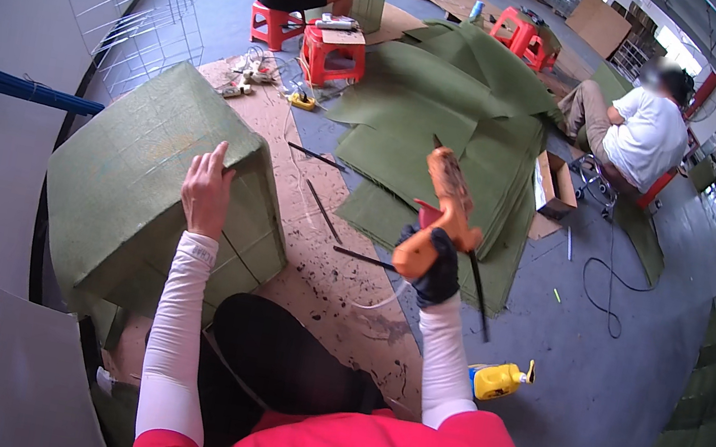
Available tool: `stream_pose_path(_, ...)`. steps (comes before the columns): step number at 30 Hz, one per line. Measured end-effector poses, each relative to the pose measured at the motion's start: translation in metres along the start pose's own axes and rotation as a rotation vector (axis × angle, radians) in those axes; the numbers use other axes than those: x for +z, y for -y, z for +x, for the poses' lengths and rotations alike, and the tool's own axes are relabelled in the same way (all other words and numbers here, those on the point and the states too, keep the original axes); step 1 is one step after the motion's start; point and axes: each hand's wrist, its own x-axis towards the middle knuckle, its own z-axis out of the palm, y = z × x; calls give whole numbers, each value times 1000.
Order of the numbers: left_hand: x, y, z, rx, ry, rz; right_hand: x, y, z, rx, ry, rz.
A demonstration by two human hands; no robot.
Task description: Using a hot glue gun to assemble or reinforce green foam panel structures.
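My left hand (pixel 207 189) is bare, with its fingers stretched out at the top edge of a large green fabric-covered box (pixel 154 159). The box stands on the floor to my left, and seams run down its near side. In a black glove, my right hand (pixel 434 270) is closed round the handle of an orange hot glue gun (pixel 448 201). The gun is raised over the floor, nozzle pointing up and away, with a red trigger. A black glue stick (pixel 479 288) sticks out of its rear end. The gun is apart from the box.
Loose black glue sticks (pixel 322 210) lie on stained cardboard (pixel 327 290). Beyond is a pile of green sheets (pixel 450 134). A yellow bottle (pixel 498 380) lies near my right elbow. Two seated people, red stools (pixel 329 60), a cardboard box (pixel 556 187) and a wire frame (pixel 149 24) are farther off.
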Motion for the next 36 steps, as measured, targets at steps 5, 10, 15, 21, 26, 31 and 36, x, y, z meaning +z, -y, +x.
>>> stream_pose_path(5,-1,-1,0,7,-18,-5,49,22,-3,47,139,186)
stream_pose_path(10,-2,-2,1,-10,-10,-8,44,37,-5,140,114,-40)
stream_pose_path(15,0,-3,0,-27,-9,-1,9,-6,-2,-110,237,-208)
stream_pose_path(21,-4,-5,3,61,-43,75,16,-55,-14,210,203,378)
stream_pose_path(26,-8,-14,4,142,3,250,62,-62,-14,424,218,315)
stream_pose_path(31,-10,-23,9,209,38,355,95,-73,4,493,273,499)
stream_pose_path(36,-9,-34,12,264,112,468,104,-97,11,469,247,544)
